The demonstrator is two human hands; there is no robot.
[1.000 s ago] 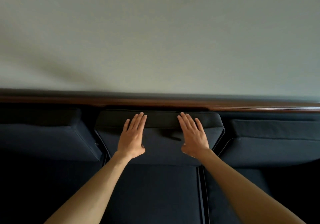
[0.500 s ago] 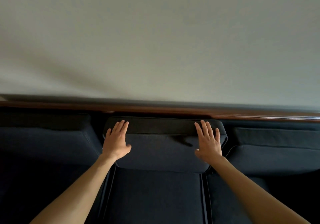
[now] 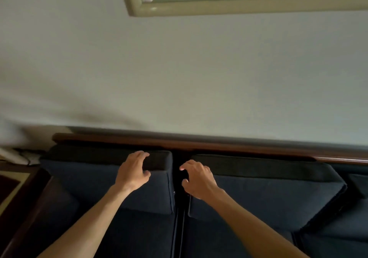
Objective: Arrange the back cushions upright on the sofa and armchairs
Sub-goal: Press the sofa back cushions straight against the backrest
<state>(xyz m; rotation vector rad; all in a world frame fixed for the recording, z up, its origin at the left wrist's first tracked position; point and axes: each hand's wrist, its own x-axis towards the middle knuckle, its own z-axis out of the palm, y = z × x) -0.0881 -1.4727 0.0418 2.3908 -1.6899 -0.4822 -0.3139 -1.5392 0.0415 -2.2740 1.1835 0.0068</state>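
Two dark navy back cushions stand upright against the sofa's back with a narrow gap between them. My left hand [image 3: 133, 172] holds the top right corner of the left back cushion [image 3: 89, 178], fingers curved over its top edge and thumb on its front face. My right hand [image 3: 197, 178] is at the top left corner of the middle back cushion [image 3: 268, 194]. Its curled fingers and thumb reach into the gap and grip that corner. A third back cushion [image 3: 359, 182] shows at the far right edge.
A wooden rail [image 3: 219, 144] runs along the sofa's back against a pale wall. Dark seat cushions [image 3: 139, 237] lie below. The sofa's wooden arm [image 3: 25, 218] and a side table [image 3: 12, 182] are at the left. A framed picture [image 3: 219, 6] hangs above.
The view has swung left. Both hands left the middle cushion's face, where they lay flat. The left hand now holds the left cushion's corner and the right curls at the middle cushion's left corner.
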